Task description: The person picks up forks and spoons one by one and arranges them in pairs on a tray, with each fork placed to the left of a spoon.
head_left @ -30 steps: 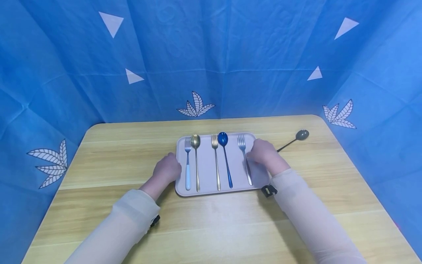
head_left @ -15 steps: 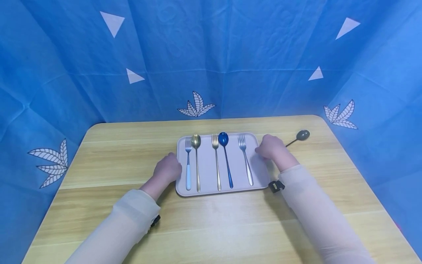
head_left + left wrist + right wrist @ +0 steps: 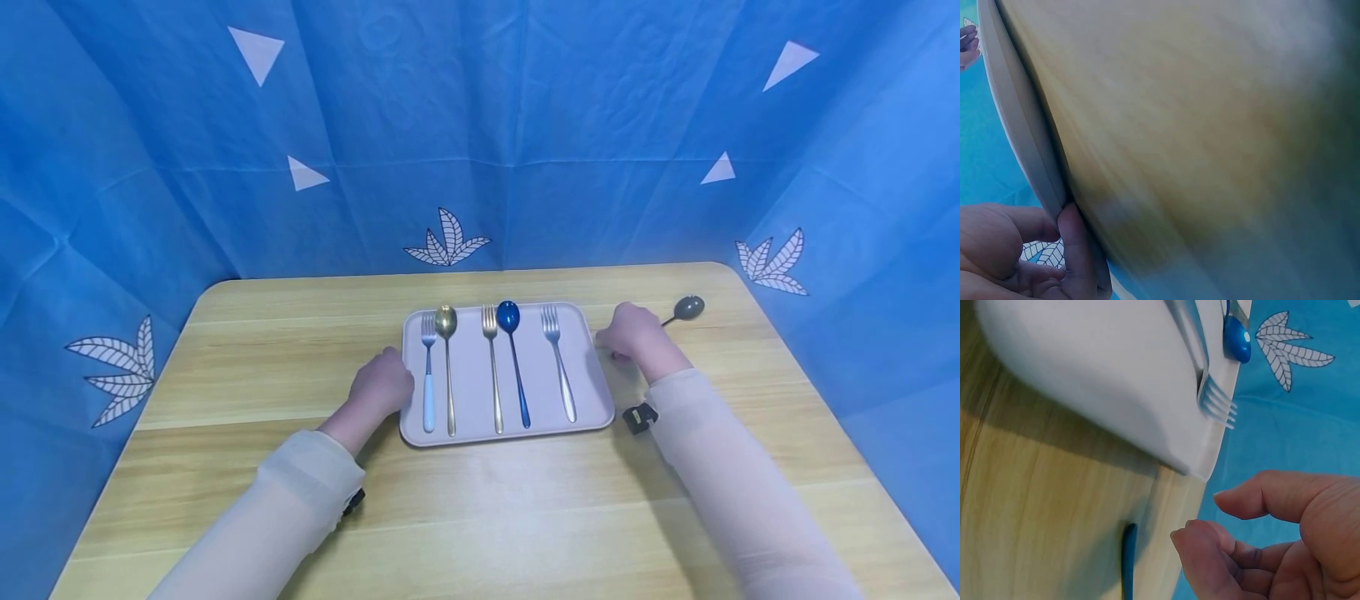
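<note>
A pale pinkish tray (image 3: 468, 375) lies on the table, and my left hand (image 3: 381, 382) pinches its left rim. In the left wrist view the thumb and a finger (image 3: 1075, 250) close on that rim. The tray bears a blue-handled fork (image 3: 428, 400), a gold spoon (image 3: 446, 322), a gold fork (image 3: 491, 358), a blue spoon (image 3: 508, 317) and a silver fork (image 3: 558, 358). My right hand (image 3: 633, 333) is just off the tray's right side, thumb and fingers apart with nothing between them. Beside it a dark spoon (image 3: 688, 307) lies on the table, its handle partly hidden by the hand.
The wooden table (image 3: 495, 517) has rounded far corners. A blue cloth (image 3: 480, 125) with white triangles and leaf prints hangs behind it and along both sides. A black strap piece (image 3: 640, 417) sits at the right sleeve's cuff.
My right hand has moved right, from beside the silver fork over the tray to outside the tray's right edge, near the dark spoon. The left hand and the tray have stayed put.
</note>
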`<state>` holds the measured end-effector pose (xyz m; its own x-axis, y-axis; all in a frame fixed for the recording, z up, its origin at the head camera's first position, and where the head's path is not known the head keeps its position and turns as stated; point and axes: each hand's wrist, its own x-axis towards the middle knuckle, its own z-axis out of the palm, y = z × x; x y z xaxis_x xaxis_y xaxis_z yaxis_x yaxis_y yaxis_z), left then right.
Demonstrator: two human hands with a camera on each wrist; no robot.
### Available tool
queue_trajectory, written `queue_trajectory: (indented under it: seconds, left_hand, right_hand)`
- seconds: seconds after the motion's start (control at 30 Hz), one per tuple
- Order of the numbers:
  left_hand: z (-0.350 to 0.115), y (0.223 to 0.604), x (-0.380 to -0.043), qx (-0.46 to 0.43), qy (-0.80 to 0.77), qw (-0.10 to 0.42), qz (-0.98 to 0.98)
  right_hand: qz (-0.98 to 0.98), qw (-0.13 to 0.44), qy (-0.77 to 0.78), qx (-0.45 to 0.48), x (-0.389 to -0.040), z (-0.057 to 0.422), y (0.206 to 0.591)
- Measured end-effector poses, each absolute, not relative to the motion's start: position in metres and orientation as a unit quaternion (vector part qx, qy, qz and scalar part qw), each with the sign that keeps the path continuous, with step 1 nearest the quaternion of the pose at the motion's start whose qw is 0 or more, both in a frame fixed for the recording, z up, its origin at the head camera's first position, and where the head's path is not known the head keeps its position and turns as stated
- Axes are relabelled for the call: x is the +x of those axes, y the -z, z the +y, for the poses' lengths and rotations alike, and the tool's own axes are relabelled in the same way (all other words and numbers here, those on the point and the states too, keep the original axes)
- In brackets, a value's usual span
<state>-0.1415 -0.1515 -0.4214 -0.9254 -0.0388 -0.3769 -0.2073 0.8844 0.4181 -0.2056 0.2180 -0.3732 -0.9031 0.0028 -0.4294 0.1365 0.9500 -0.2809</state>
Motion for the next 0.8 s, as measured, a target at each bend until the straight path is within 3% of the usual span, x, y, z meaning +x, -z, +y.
queue_trajectory:
  seconds: [0.8]
  left_hand:
    - [-0.151, 0.419, -0.141, -0.061, -0.226, 0.183, 0.955]
  right_hand:
    - [0.962, 0.216, 0.158, 0.062, -0.216, 0.243, 0.385]
